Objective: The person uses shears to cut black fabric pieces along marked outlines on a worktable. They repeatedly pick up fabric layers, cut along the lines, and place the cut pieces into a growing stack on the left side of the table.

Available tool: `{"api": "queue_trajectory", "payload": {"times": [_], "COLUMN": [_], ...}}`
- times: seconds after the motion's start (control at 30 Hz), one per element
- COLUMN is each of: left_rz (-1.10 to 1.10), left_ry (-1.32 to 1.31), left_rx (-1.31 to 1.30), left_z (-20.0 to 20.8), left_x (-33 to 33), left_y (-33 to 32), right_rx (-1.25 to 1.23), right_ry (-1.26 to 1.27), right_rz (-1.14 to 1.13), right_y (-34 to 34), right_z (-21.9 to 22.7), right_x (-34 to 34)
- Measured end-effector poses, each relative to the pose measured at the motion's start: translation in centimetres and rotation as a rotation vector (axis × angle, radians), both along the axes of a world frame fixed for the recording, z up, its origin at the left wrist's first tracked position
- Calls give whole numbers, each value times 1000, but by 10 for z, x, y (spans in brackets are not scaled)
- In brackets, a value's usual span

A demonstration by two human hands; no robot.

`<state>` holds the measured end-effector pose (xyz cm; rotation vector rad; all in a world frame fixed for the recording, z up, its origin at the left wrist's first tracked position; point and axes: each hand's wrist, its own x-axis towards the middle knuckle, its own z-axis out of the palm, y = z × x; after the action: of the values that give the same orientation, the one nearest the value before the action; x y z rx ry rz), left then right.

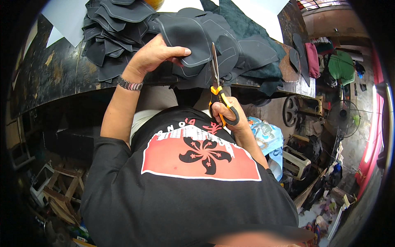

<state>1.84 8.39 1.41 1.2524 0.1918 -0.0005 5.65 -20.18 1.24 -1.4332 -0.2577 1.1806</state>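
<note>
My left hand [153, 55] pinches a black leather piece [185, 37] by its near left edge, thumb on top. A pale line runs just inside the edge of this curved piece. Scissors [215, 84] with yellow and black handles are in my right hand [233, 113], their blades pointing away from me. The blade tips are beside the right edge of the held piece; whether they touch it I cannot tell. More marked black pieces [257, 54] lie under and right of it. Left of my left hand is a heap of cut black pieces [117, 18].
A worn dark table [53, 78] spans the far side, with a white sheet [68, 18] at its left. Dark suede-like material [236, 20] lies behind the pieces. Right of the table stand a fan [345, 117] and a pale plastic stool [297, 162]. A wooden stool [61, 191] is at lower left.
</note>
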Motion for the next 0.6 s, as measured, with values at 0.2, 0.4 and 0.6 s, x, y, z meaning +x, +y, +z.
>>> {"api": "queue_trajectory", "payload": {"times": [0.2,0.4,0.6], "left_rz": [226,273,245], "left_ry": [-100,-198,-171], "left_rx": [78,106,144], "left_z": [-13,-16,-13], "left_x": [2,-3,-6], "left_y": [-27,-43,-46], "right_rx": [17,76,112], "right_ry": [-3,-32,-52], "right_rz": [-28,-52,-121], "right_y": [5,11,13], "right_z": [-6,-7,-14], "right_x": [-3,0,-4]}}
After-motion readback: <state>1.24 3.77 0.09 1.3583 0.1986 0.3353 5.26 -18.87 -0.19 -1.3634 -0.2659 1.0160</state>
